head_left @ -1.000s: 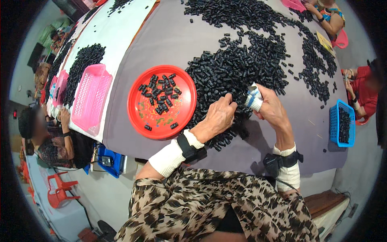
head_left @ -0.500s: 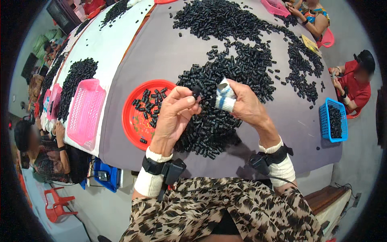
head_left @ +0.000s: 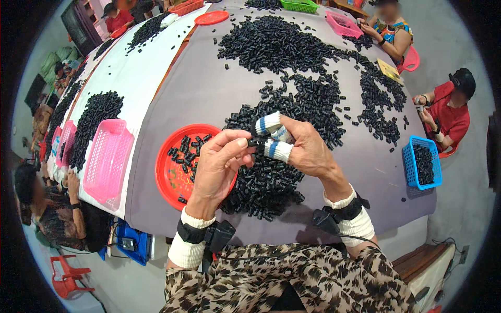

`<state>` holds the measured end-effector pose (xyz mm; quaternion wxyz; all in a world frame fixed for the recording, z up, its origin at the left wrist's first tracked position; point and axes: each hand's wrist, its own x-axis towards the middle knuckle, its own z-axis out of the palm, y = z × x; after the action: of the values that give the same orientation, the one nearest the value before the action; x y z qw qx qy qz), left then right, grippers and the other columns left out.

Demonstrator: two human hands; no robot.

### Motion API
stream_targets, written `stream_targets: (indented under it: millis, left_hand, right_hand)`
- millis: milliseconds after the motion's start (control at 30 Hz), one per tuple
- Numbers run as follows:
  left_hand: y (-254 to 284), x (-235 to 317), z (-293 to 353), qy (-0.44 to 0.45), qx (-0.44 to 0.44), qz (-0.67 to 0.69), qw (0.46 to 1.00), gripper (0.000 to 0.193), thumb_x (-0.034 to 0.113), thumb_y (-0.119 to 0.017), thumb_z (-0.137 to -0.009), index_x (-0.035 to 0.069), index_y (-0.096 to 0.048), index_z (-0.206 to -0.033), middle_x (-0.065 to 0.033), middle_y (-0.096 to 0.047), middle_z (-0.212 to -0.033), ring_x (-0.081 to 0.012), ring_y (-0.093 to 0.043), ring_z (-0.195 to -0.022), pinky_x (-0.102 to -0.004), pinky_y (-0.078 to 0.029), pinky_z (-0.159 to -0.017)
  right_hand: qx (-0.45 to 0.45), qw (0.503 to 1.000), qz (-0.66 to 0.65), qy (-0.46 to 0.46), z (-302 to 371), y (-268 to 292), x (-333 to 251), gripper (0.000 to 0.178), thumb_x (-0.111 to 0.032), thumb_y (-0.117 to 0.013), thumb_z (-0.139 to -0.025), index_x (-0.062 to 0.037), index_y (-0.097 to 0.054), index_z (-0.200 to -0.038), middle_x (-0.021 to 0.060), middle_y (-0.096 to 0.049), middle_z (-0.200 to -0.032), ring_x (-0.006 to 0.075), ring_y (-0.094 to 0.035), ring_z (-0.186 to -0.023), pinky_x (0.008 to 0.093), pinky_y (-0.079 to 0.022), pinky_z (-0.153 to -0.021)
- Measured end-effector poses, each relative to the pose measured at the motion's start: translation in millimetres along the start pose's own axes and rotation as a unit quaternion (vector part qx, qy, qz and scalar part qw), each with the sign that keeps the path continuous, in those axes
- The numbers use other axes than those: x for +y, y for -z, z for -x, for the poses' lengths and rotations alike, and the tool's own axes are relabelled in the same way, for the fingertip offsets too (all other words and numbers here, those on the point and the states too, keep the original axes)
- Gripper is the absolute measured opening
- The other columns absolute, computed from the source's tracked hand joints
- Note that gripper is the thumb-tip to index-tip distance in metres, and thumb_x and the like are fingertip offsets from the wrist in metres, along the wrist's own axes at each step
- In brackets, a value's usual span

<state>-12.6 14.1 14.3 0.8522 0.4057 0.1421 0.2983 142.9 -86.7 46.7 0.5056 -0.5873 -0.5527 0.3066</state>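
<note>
Between thumb and fingertips, my left hand (head_left: 216, 161) pinches a small black cylindrical part (head_left: 254, 142). My right hand (head_left: 311, 151) meets it from the other side, with white-and-blue knit covers (head_left: 276, 149) on its thumb and forefinger. Those covered fingertips close on the part's right end, which they partly hide. Both hands hover over a heap of similar black parts (head_left: 263, 190) on the grey tablecloth (head_left: 169, 99). Left of them, partly behind my left hand, sits a round red plate (head_left: 163, 175) with loose black parts in it.
Further heaps of black parts (head_left: 271, 41) spread across the table. A blue basket (head_left: 412, 166) of parts stands at the right edge, a pink basket (head_left: 107, 161) at the left. Co-workers sit around, one in a red shirt (head_left: 451, 112) at right. A yellow object (head_left: 390, 71) lies far right.
My right hand's covered fingers have come left and onto the part held in my left hand; before, they were apart from it. The whole view has shifted slightly.
</note>
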Motion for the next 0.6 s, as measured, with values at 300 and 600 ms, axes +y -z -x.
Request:
stream_targets:
  millis: [300, 600]
  left_hand:
    - [-16, 0, -10, -0.022, -0.011, 0.01, 1.0, 0.023, 0.016, -0.056, -0.088, -0.002, -0.058, -0.102, -0.0063, -0.06, -0.08, -0.0097, -0.056, -0.065, -0.0247, -0.049, -0.062]
    - [-21, -3, -15, -0.031, -0.009, 0.009, 0.999, 0.024, 0.016, -0.055, -0.089, -0.002, -0.057, -0.104, -0.0031, -0.059, -0.081, -0.0062, -0.052, -0.068, -0.0196, -0.046, -0.061]
  right_hand:
    - [0.044, 0.995, -0.077, -0.04, 3, 0, -6, 0.02, -0.01, -0.061, -0.082, -0.0024, -0.054, -0.099, -0.0004, -0.058, -0.081, 0.0053, -0.051, -0.072, 0.0217, -0.044, -0.064]
    - [0.083, 0.996, -0.001, 0.029, 4, -11, 7, 0.021, -0.017, -0.064, -0.079, -0.0009, -0.052, -0.084, 0.0013, -0.052, -0.063, 0.0059, -0.044, -0.059, 0.025, -0.039, -0.053]
